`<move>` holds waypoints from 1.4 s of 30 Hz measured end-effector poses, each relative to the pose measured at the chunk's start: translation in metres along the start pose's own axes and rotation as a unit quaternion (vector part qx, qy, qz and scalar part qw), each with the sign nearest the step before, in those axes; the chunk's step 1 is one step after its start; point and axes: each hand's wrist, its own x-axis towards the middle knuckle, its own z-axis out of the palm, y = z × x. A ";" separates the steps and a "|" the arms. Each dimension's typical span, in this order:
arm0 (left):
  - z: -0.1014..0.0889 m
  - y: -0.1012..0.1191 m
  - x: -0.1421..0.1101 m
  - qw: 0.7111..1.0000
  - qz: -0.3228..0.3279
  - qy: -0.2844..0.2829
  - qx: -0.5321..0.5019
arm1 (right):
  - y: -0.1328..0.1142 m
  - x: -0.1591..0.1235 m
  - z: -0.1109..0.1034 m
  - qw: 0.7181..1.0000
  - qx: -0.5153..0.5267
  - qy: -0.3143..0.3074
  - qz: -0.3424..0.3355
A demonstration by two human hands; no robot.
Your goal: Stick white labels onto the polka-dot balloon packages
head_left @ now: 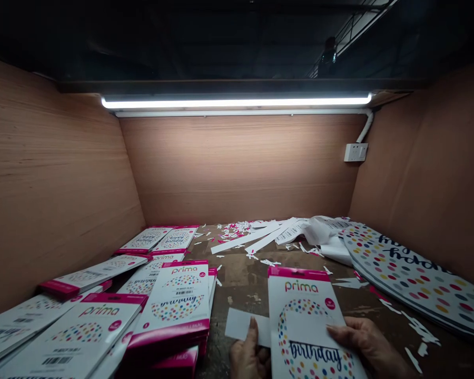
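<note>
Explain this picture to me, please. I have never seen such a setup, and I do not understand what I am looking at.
There is no machine here. These are a person's own bare hands, seen from one camera worn on the head, which looks forward and down. The left hand pinches a white paper strip beside a pink-topped Prima birthday card, and the right hand rests on that card. On the worn workbench lie more Prima packs, large polka-dot printed boards and white paper scraps. Wooden walls and a bright tube light surround the bench.

Left hand (248, 353) low, thumb (253, 329) raised, right hand (363, 342) angled inward, fingers (334, 330) forward (both bare)
</note>
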 end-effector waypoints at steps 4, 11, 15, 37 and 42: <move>0.003 0.014 -0.010 0.900 0.166 0.014 0.403 | 0.012 0.011 -0.008 0.985 -0.162 0.039 0.054; 0.021 0.003 -0.026 0.451 0.313 0.082 0.832 | 0.028 0.021 -0.012 0.820 -0.552 0.152 -0.012; 0.022 -0.012 -0.021 0.275 0.360 0.147 0.879 | 0.028 0.014 0.003 0.675 -0.701 0.200 -0.114; -0.023 -0.007 -0.012 0.189 0.478 -0.036 0.857 | 0.030 0.022 0.014 0.693 -0.700 -0.023 -0.169; -0.048 -0.012 -0.019 0.157 0.493 -0.011 0.856 | 0.029 0.022 0.014 0.697 -0.697 -0.029 -0.169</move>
